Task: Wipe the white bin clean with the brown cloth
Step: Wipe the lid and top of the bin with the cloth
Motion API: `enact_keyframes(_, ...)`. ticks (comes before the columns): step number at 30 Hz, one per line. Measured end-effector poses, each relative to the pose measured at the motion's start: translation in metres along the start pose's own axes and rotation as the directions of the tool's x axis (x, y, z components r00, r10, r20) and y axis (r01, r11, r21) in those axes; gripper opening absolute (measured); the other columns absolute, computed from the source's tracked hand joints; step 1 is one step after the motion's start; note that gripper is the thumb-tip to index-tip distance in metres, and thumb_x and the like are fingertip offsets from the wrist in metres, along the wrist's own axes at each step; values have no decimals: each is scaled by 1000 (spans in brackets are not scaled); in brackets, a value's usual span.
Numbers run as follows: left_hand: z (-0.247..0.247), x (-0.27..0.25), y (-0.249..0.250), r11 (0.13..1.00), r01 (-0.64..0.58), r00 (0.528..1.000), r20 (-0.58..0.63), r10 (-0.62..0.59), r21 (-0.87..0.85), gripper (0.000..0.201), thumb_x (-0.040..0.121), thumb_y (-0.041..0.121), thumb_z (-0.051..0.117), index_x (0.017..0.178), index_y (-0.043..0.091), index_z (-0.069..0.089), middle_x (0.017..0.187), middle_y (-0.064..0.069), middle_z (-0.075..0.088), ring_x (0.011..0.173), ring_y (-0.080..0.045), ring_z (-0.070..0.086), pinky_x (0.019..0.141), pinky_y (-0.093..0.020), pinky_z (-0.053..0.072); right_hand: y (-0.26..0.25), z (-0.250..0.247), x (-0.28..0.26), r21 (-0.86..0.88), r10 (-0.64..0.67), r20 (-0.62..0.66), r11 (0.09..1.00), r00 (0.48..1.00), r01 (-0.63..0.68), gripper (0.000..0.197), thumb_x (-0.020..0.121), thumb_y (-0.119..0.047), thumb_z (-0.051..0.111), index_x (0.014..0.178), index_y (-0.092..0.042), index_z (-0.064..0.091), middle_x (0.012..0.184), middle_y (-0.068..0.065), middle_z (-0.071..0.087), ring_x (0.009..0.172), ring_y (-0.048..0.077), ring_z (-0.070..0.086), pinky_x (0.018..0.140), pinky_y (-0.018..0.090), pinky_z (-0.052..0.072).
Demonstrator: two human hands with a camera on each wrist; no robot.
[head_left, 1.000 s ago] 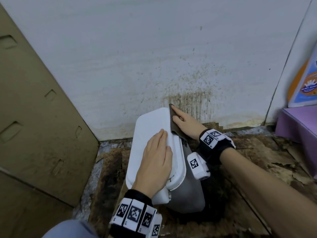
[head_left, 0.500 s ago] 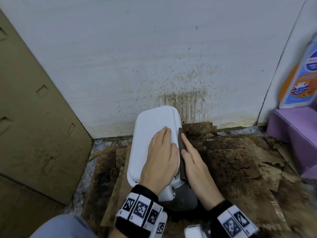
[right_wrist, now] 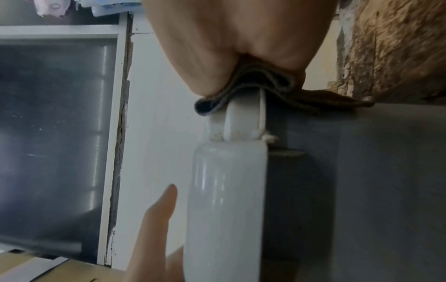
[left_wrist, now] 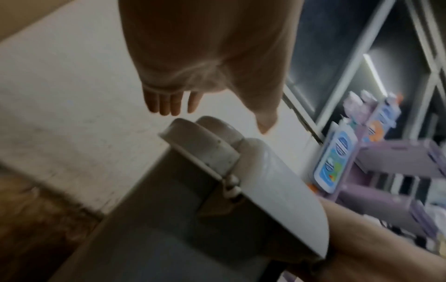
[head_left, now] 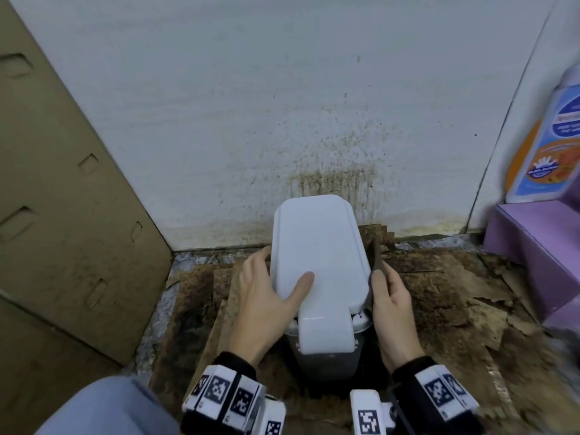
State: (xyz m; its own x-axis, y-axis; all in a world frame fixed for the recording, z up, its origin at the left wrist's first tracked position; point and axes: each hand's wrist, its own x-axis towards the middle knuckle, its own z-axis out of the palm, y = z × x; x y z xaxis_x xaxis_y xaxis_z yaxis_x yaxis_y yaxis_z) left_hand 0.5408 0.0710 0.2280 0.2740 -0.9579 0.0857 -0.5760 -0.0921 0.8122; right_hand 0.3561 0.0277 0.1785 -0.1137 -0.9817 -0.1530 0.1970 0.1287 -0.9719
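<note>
The white bin stands on the floor by the wall, lid down, over its grey body. My left hand sits at the lid's left edge, thumb lying on top and fingers straight beside the rim; the left wrist view shows those straight fingers above the lid. My right hand pinches the folded brown cloth against the lid's right edge. In the right wrist view the cloth wraps over the rim, just beyond the lid's white front flap.
A big cardboard sheet leans at the left. The white wall behind the bin is spattered brown. A purple shelf with a detergent bottle stands at the right. Stained, peeling board covers the floor.
My right hand slid the cloth from the lid's far corner back along its right edge toward me. My left hand left the lid's top for its left edge.
</note>
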Motion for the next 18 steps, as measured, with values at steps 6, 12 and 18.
enact_keyframes(6, -5, -6, -23, 999, 25, 973, 231, -14, -41, 129, 56, 80, 78, 157, 39, 7, 153, 28, 17, 143, 1, 20, 118, -36, 28, -19, -6, -3, -177, -240, -152, 961, 959, 212, 35, 108, -27, 39, 139, -23, 53, 124, -2, 67, 113, 12, 63, 86, 21, 49)
enact_keyframes(12, -7, -2, -39, 1000, 5, 946, 325, -11, 20, 150, 46, 83, 82, 159, 40, -7, 162, 29, 2, 153, -5, 8, 124, -47, 23, -65, 16, -19, -435, -447, 353, 699, 822, 568, 46, 108, -31, 36, 155, -28, 33, 148, -14, 48, 133, -7, 44, 104, 13, 39)
enact_keyframes(18, 0, 1, -50, 997, -71, 956, 286, 64, 14, 149, 49, 86, 77, 161, 33, -6, 167, 20, 0, 155, -4, 5, 127, -42, 16, -40, 41, -25, -679, -87, 733, -29, 674, 734, 58, 102, -34, 24, 146, -6, 47, 156, 18, 41, 146, 28, 38, 116, 41, 32)
